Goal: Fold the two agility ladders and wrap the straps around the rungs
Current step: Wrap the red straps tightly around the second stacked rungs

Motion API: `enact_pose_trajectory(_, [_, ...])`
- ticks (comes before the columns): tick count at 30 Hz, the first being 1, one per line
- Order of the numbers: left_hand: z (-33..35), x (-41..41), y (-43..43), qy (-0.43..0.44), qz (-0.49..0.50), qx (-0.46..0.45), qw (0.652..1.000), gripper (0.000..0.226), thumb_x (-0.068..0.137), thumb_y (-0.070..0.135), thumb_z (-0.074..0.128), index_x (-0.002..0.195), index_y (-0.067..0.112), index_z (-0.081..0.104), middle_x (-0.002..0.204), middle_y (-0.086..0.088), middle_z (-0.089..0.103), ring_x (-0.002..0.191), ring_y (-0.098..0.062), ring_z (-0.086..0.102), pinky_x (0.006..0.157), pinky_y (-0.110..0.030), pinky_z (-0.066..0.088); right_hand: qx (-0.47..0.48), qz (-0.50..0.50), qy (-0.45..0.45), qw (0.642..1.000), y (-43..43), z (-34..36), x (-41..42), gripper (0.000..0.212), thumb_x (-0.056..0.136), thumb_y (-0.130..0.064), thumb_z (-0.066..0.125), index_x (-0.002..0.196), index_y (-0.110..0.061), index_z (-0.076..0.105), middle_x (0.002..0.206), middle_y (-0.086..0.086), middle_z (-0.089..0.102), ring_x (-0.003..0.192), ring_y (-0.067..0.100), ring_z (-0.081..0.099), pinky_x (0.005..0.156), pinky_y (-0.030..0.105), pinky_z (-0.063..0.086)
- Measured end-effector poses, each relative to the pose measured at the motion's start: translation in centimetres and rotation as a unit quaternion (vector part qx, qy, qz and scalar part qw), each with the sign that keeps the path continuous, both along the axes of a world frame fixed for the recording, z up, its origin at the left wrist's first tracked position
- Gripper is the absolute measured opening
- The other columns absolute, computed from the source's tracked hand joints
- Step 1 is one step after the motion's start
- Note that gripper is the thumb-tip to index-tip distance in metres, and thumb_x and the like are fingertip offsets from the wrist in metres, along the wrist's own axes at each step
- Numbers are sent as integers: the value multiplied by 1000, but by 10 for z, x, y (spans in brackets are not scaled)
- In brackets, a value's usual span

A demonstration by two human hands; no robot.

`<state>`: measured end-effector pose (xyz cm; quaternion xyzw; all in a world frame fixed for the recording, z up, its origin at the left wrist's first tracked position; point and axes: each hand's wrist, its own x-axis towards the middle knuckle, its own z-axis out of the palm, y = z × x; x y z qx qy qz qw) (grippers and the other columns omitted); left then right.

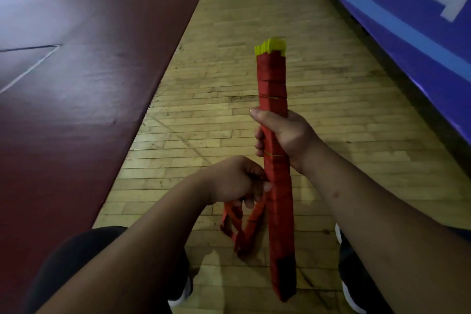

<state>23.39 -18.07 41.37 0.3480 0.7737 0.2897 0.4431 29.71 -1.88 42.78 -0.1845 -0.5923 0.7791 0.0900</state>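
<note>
A folded agility ladder point(274, 79) stands almost upright in front of me as a long bundle of yellow rungs. Red strap is wound round nearly its whole length, and yellow rung ends show at the top. My right hand point(283, 135) grips the bundle round its middle. My left hand point(235, 181) is just left of the bundle, lower down, pinching the loose red strap point(244, 232), which hangs in loops below my fingers. Only one ladder is in view.
Pale wooden gym floor point(229, 84) runs ahead. A dark red floor mat point(89, 84) covers the left side. A blue padded banner wall point(407, 20) with white lettering slopes along the right. My legs and shoes point(349, 288) are at the bottom.
</note>
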Motion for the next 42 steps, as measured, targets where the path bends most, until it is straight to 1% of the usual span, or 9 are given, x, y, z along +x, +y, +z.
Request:
enact_pose_trajectory(5, [-4,3,5,7,66,-37,997,22,101,6,59,103,13,80,88,1,81,69,-12,72,57,-26,53,18,-48,-14,999,-6,-13,-9,31,93,-32,86,117,-15,75,82,8,71,72,25,69,69,38,62])
enact_pose_trajectory(10, [-6,1,6,24,100,-27,994,20,95,33,78,89,15,77,75,7,71,60,-8,64,54,-26,48,52,-33,-22,998,-6,-17,-19,38,89,-37,89,116,-17,72,82,4,74,73,23,72,75,44,64])
enact_pose_trajectory(16, [-18,8,11,196,142,-90,966,54,80,76,78,82,22,78,72,2,77,67,-15,74,64,-33,62,66,-50,-40,996,-9,-21,-20,37,94,-46,83,119,-22,69,94,3,78,83,21,78,84,44,67])
enact_pose_trajectory(22, [-22,13,15,307,143,-128,932,49,89,71,72,76,23,73,69,4,73,66,-16,73,70,-39,67,73,-87,-69,991,-14,-31,-26,22,103,-43,72,115,-25,66,99,2,76,98,25,79,96,48,62])
enact_pose_trajectory(27, [-13,0,12,211,124,-64,967,33,80,54,81,75,22,77,72,3,75,73,-16,73,77,-43,66,40,-4,-31,999,-2,-16,-15,20,100,-32,77,114,-18,77,99,4,76,97,27,76,86,44,61])
enact_pose_trajectory(30, [5,0,6,114,83,-19,990,20,80,45,86,73,27,79,72,11,73,74,-7,68,73,-34,56,15,86,43,995,5,-2,-3,30,102,-25,71,129,-12,72,103,8,71,92,26,70,81,42,58])
enact_pose_trajectory(32, [15,1,2,61,38,5,997,15,84,38,87,73,32,80,68,14,67,66,-3,60,70,-27,47,-20,129,65,989,8,4,3,41,105,-32,64,139,-10,66,109,10,73,90,24,69,80,41,58])
enact_pose_trajectory(37, [21,4,-7,-85,-58,55,993,12,90,21,85,80,19,78,65,-3,49,56,-15,41,55,-31,32,-127,218,110,961,8,10,8,72,97,-52,57,149,-3,59,121,18,76,66,14,67,58,30,56])
enact_pose_trajectory(42, [20,7,-5,-103,-69,53,991,13,95,27,83,92,15,78,70,-1,60,56,-12,52,54,-28,39,-151,175,118,966,7,8,8,48,100,-44,52,132,-13,72,94,4,77,57,9,62,52,26,53])
